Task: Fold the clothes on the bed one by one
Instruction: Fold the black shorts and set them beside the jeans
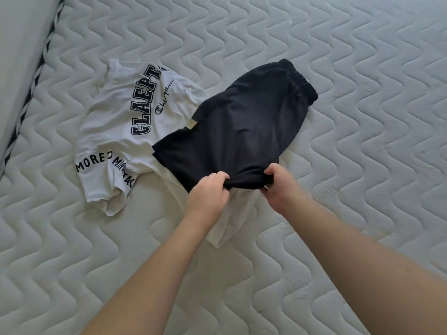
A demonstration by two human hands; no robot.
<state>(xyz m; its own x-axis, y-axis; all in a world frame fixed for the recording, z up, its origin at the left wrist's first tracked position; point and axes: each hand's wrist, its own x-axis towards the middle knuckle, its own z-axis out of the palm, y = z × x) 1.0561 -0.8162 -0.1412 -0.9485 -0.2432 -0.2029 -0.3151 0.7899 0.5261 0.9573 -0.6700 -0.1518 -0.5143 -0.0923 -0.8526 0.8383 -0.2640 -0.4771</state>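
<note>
Both hands, left hand (208, 189), right hand (280, 183), fingers gripping black shorts (237, 126) near hem, over white T-shirt (116, 112)

single head-worn wide-angle view: looks forward and steeply down at the bed (362, 68), near, forearms entering from the lower edge.

Bright, even daylight, soft faint shadows, no glare, sharp centre, slight wide-angle bending toward the edges
</note>
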